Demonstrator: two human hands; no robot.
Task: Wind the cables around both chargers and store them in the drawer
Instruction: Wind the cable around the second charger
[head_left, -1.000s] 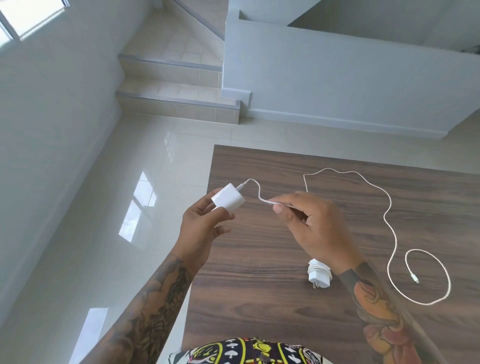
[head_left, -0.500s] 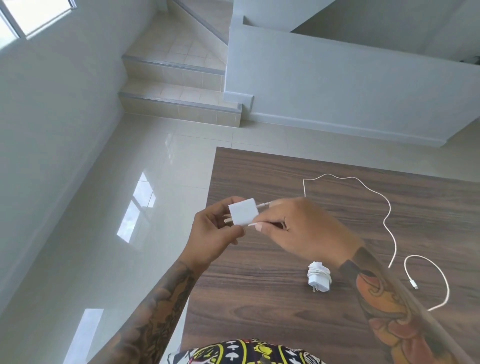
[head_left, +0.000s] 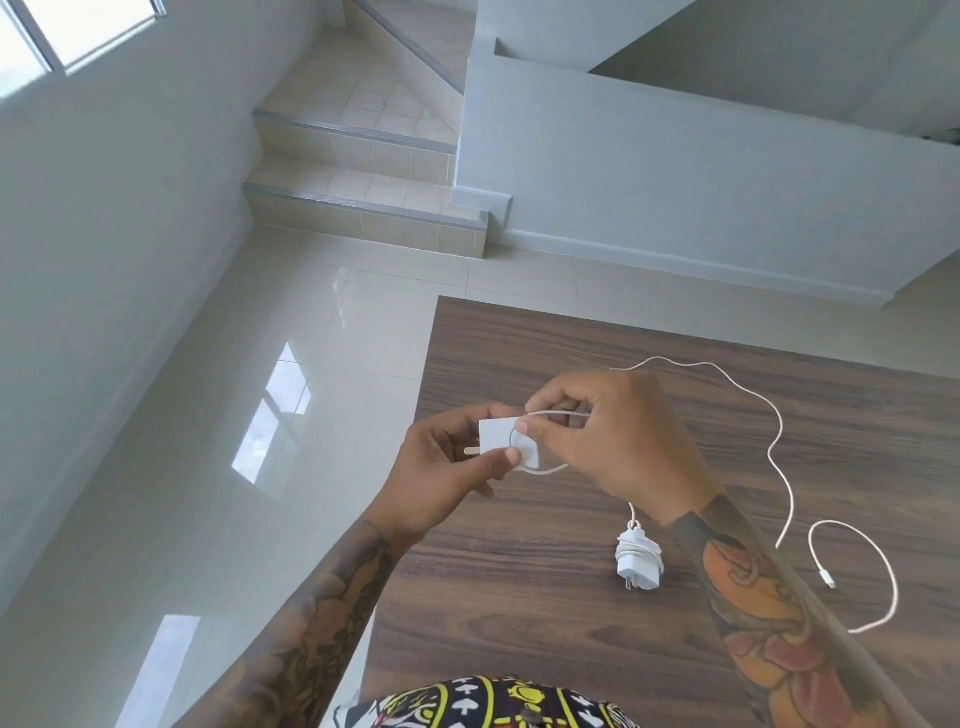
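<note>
My left hand (head_left: 447, 467) holds a white charger (head_left: 501, 441) above the left edge of the wooden table (head_left: 571, 613), prongs pointing left. My right hand (head_left: 618, 441) pinches its white cable (head_left: 779, 467) and has one loop laid round the charger body. The rest of that cable trails right across the table and ends in a loose coil with the plug lying flat. A second white charger (head_left: 639, 564), its cable wound round it, lies on the table below my right hand. No drawer is in view.
Glossy tiled floor (head_left: 311, 338) lies to the left of the table. Tiled steps (head_left: 363, 208) and a low white wall (head_left: 675, 182) stand beyond it.
My right hand has brought the cable from beside the charger over and round it, forming a first loop. The loose cable on the table has been drawn slightly in.
</note>
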